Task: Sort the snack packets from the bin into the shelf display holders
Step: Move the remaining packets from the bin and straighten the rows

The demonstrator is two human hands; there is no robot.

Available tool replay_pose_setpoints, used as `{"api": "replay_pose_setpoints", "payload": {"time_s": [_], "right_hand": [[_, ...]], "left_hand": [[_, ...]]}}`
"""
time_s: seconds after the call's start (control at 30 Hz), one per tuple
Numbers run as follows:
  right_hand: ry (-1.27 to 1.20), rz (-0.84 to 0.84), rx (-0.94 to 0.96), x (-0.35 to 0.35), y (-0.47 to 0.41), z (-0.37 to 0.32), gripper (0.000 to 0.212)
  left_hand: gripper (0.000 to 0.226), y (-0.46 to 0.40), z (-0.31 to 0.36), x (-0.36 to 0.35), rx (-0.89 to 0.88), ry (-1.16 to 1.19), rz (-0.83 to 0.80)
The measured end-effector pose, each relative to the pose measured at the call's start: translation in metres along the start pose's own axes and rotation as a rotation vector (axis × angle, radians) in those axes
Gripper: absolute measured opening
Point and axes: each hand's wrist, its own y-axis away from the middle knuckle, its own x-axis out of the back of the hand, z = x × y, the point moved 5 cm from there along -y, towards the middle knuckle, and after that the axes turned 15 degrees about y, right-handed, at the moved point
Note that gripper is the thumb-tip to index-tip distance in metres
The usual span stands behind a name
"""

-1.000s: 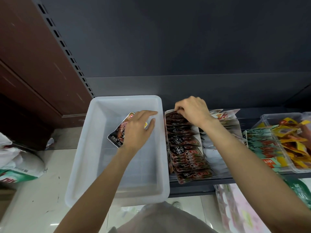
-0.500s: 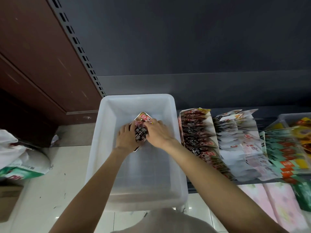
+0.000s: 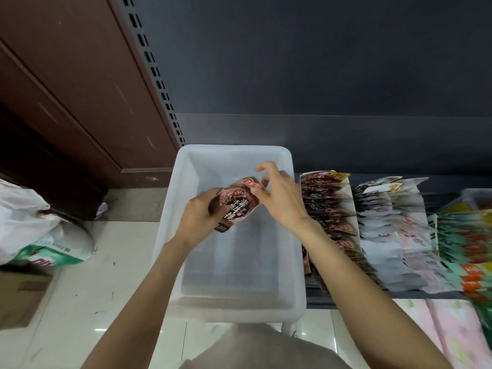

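Your right hand (image 3: pixel 279 198) has left the dark-packet display holder (image 3: pixel 328 209) on the shelf and is now meeting your left hand (image 3: pixel 198 217) over the white bin (image 3: pixel 234 307), so both are gripping one dark snack packet (image 3: pixel 235 206) held above the bin's far half. The left is curling round its lower edge while the right is pinching the top corner, its other fingers lifting loosely. With no other packet showing in the bin, you are probably handling one of the last for that holder.
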Motion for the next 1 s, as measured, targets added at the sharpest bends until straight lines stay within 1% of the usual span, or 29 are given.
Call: {"api": "replay_pose_setpoints", "payload": {"time_s": [0.03, 0.07, 0.1, 0.13, 0.2, 0.23, 0.3, 0.37, 0.43, 0.47, 0.5, 0.53, 0.57, 0.63, 0.7, 0.73, 0.83, 0.9, 0.93, 1.0], "right_hand": [[0.004, 0.01, 0.051, 0.014, 0.004, 0.002, 0.014], [-0.024, 0.002, 0.075, 0.024, 0.008, 0.008, 0.015], [-0.094, -0.041, 0.064, 0.034, 0.013, 0.016, 0.023], [-0.215, -0.097, 0.036, 0.043, 0.017, 0.026, 0.025], [-0.391, -0.203, -0.016, 0.06, 0.029, 0.043, 0.021], [-0.401, -0.221, -0.018, 0.07, 0.035, 0.051, 0.022], [-0.361, -0.19, 0.011, 0.089, 0.046, 0.067, 0.024], [-0.385, -0.119, 0.007, 0.108, 0.056, 0.082, 0.024], [-0.414, 0.053, -0.038, 0.132, 0.064, 0.102, 0.019], [-0.416, 0.157, -0.079, 0.144, 0.067, 0.114, 0.018], [-0.442, 0.245, -0.128, 0.155, 0.069, 0.127, 0.018], [-0.492, 0.315, -0.172, 0.164, 0.071, 0.138, 0.018], [-0.536, 0.369, -0.207, 0.172, 0.073, 0.147, 0.019], [-0.556, 0.423, -0.255, 0.182, 0.072, 0.159, 0.025], [-0.534, 0.432, -0.264, 0.186, 0.067, 0.163, 0.024], [-0.499, 0.431, -0.258, 0.186, 0.064, 0.164, 0.022], [-0.326, 0.394, -0.226, 0.181, 0.047, 0.165, 0.016], [-0.244, 0.335, -0.206, 0.175, 0.034, 0.159, 0.024], [-0.187, 0.313, -0.174, 0.172, 0.028, 0.154, 0.025], [-0.013, 0.281, -0.068, 0.168, 0.017, 0.139, 0.022]], "left_hand": [[0.032, -0.001, 0.013, 0.002, -0.025, 0.053, -0.023], [0.03, -0.002, 0.026, 0.001, -0.068, 0.093, -0.063], [0.027, -0.004, 0.042, -0.002, -0.13, 0.109, -0.119], [0.021, -0.006, 0.057, -0.007, -0.21, 0.101, -0.178], [0.013, -0.011, 0.084, -0.023, -0.354, 0.035, -0.269], [0.011, -0.013, 0.096, -0.031, -0.391, 0.014, -0.295], [0.012, -0.018, 0.115, -0.048, -0.406, 0.031, -0.308], [0.019, -0.022, 0.135, -0.061, -0.445, 0.065, -0.259], [0.041, -0.025, 0.154, -0.068, -0.5, 0.103, -0.121], [0.055, -0.028, 0.16, -0.069, -0.483, 0.152, -0.034], [0.063, -0.032, 0.162, -0.071, -0.436, 0.197, 0.034], [0.065, -0.038, 0.161, -0.077, -0.365, 0.208, 0.059], [0.062, -0.043, 0.157, -0.086, -0.303, 0.154, 0.028], [0.053, -0.05, 0.144, -0.111, -0.242, -0.098, -0.137], [0.048, -0.047, 0.132, -0.13, -0.238, -0.278, -0.264], [0.046, -0.044, 0.128, -0.134, -0.24, -0.305, -0.28], [0.037, -0.036, 0.124, -0.139, -0.279, -0.292, -0.266], [0.033, -0.032, 0.125, -0.14, -0.297, -0.287, -0.261], [0.032, -0.032, 0.126, -0.139, -0.305, -0.282, -0.256], [0.031, -0.031, 0.129, -0.137, -0.328, -0.284, -0.263]]}}
